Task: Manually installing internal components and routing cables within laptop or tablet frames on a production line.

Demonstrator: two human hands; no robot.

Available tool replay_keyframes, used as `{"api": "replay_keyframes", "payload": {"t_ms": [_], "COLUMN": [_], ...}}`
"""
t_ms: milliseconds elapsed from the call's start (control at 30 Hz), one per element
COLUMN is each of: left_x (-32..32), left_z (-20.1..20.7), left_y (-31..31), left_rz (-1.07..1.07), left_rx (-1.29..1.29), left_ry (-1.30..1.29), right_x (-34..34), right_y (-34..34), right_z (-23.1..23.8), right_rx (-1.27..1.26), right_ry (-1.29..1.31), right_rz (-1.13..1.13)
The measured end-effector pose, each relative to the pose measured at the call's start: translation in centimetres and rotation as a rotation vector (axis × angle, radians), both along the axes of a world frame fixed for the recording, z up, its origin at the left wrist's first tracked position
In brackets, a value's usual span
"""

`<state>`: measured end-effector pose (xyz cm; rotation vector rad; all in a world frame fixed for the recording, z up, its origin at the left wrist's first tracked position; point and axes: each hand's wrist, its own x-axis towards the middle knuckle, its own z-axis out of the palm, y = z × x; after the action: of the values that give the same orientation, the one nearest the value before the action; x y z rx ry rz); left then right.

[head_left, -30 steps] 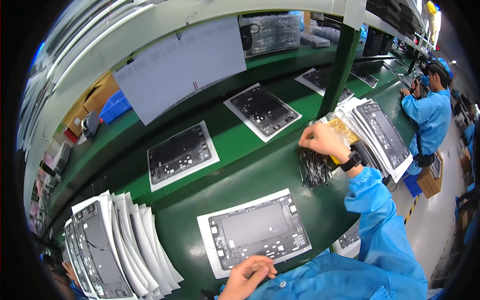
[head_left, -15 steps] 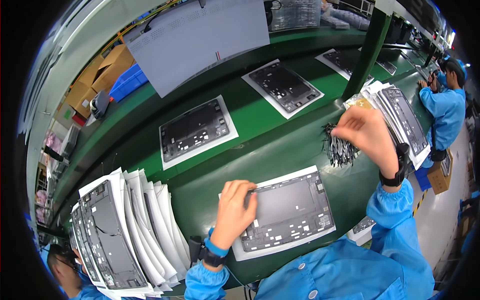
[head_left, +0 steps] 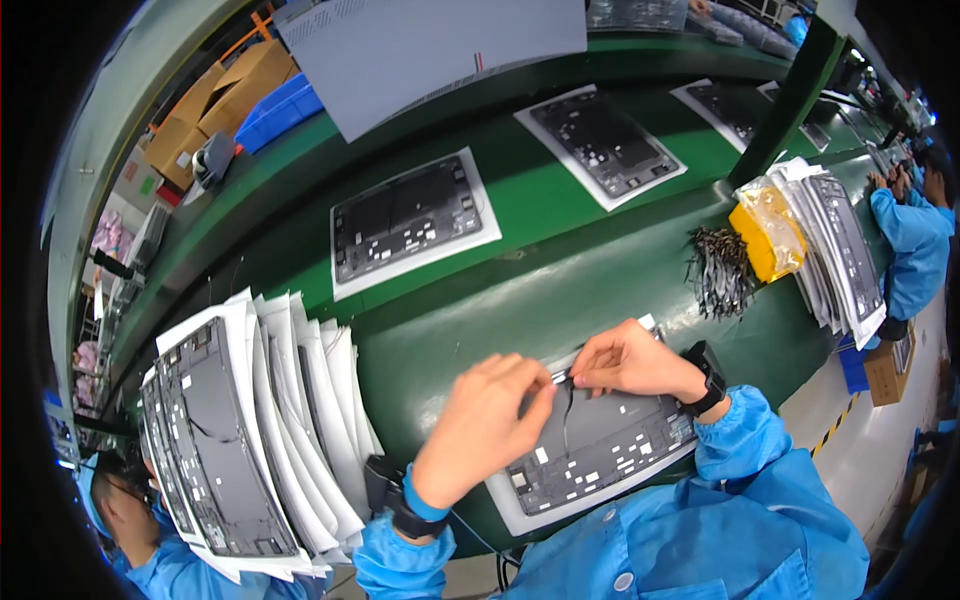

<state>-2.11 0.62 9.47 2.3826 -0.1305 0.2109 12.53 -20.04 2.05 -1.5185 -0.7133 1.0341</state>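
1. Right hand: thumb and fingertips pinch a thin dark strip near its upper end; the rest hangs toward six o'clock.
2. Left hand: thumb and forefinger drawn close at that same end, on its nine o'clock side; whether they grip it, I cannot tell.
3. Beneath both hands, a grey-black panel lies on a white sheet on the green counter.
4. From the hands, at two o'clock: a heap of dark strips, a yellow packet just beside it, then stacked panels.
5. Toward nine o'clock: a taller stack of panels and white sheets.
6. Between ten and eleven: another sheeted panel; at twelve, one more.
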Motion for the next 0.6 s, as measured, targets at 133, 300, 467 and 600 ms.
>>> {"api": "replay_keyframes", "payload": {"t_ms": [133,300,467,600], "left_x": [-0.3,-0.5,-2.4,-3.3], "left_z": [7.3,14.8,19.5,24.1], "left_y": [0.8,1.9,11.9,14.4], "left_rz": [0.114,0.177,0.225,0.396], "left_rx": [-0.131,0.017,0.330,0.049], "left_ry": [-0.119,-0.159,-0.530,-0.468], "right_x": [-0.1,0.5,-0.4,-1.4], "right_y": [0.4,-0.2,-0.3,0.5], "right_z": [0.4,0.1,0.4,0.4], "right_rx": [-0.031,-0.046,-0.065,-0.022], "right_ry": [-0.024,-0.070,-0.175,-0.187], "right_rz": [-0.034,-0.035,-0.091,-0.030]}}
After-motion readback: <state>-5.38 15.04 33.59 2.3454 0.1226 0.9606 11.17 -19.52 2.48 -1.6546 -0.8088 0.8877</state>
